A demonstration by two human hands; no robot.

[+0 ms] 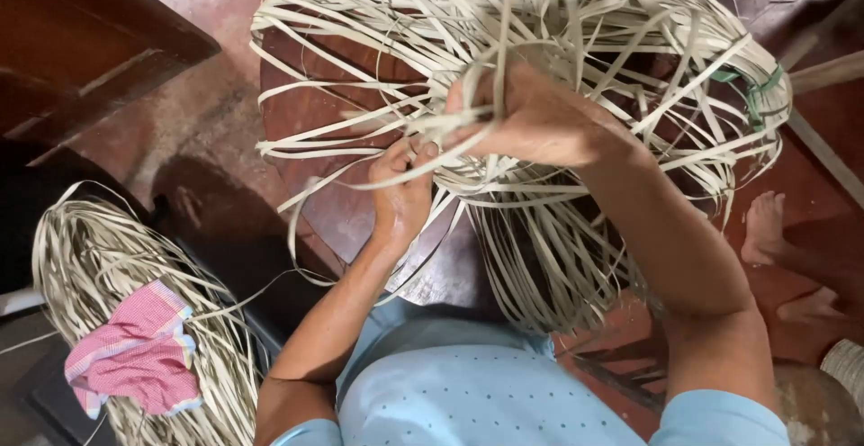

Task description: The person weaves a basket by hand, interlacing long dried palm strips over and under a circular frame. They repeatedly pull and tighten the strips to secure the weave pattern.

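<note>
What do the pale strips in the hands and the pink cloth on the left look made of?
Strips: likely split cane or bamboo, matte, flat and springy, bending in loose loops. Cloth: woven fabric, probably cotton, soft and crumpled, fine checked pattern. Both hands grip the strips.

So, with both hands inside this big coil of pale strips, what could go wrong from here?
1. The loose strips cross each other in many directions around the right hand, so pulling one could tighten a tangle.
2. The left hand pinches thin strips; their edges might cut the fingers if they slide.
3. Only a green tie shows on the coil's right side, so it may spring apart.
</note>
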